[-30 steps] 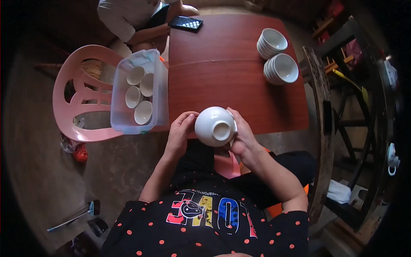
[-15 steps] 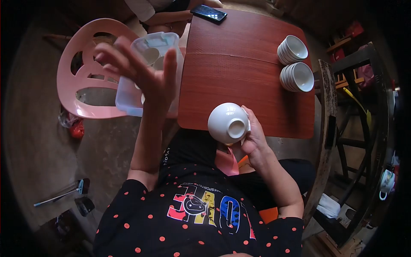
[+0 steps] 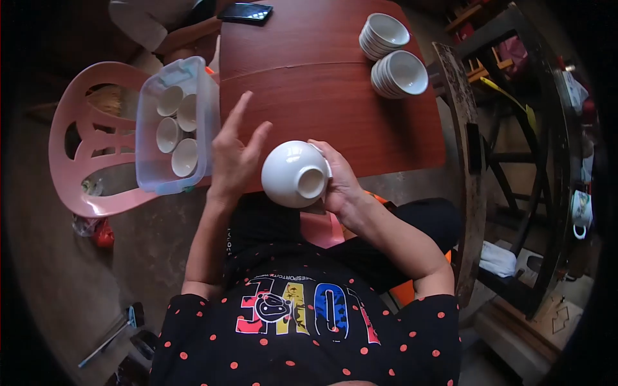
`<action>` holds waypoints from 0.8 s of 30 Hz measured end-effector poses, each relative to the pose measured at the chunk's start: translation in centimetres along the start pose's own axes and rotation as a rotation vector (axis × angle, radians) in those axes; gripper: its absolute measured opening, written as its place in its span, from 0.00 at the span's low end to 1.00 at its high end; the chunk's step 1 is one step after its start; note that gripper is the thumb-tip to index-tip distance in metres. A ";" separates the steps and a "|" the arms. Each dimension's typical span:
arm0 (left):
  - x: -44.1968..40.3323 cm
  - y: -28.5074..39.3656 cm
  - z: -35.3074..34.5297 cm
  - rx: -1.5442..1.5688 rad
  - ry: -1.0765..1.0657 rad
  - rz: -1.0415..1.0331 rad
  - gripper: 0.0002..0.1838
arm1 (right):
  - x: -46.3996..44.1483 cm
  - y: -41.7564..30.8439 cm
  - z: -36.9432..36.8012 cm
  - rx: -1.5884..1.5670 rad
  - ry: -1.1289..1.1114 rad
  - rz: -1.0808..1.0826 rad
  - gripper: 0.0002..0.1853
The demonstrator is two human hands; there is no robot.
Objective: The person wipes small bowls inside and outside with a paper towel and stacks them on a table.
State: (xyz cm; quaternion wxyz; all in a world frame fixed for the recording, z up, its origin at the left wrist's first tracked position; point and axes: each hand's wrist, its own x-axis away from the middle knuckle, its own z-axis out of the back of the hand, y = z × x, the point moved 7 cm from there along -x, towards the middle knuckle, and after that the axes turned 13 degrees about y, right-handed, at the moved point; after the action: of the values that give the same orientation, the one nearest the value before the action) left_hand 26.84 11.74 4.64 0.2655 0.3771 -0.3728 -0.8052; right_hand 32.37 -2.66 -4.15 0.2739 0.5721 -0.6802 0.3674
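Observation:
My right hand (image 3: 339, 179) grips a white bowl (image 3: 286, 170) by its rim side, over the table's near edge. The bowl is tilted, its round foot facing me. Between palm and bowl shows a thin pale edge, perhaps cloth or paper; I cannot make out which. Just left of the bowl, my left hand (image 3: 237, 154) is open and holds nothing, thumb and fingers apart. Two nested stacks of white bowls, a farther stack (image 3: 386, 32) and a nearer stack (image 3: 405, 74), lie tipped at the table's right side.
A clear plastic bin (image 3: 205, 122) with several white cups (image 3: 168, 135) rests on a pink chair (image 3: 61, 135), left of the red-brown table (image 3: 290, 90). A phone (image 3: 245, 13) lies at the far edge, near another person's arm (image 3: 190, 35). A dark wooden frame (image 3: 467, 128) stands right.
My left hand has come away from over the bin and down beside the bowl. My right hand keeps hold of the bowl. The camera's view has shifted, uncovering the cups in the bin.

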 end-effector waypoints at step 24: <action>16.6 2.6 -3.5 0.105 -1.546 0.253 0.12 | 1.3 -2.4 -0.5 -0.084 0.009 0.017 0.12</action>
State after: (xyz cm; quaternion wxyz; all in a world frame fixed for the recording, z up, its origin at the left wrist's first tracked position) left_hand 20.43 -2.92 -1.62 0.0024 -0.3236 -0.5295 -0.7842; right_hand 34.46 -3.17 -2.36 0.2976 0.5527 -0.6985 0.3436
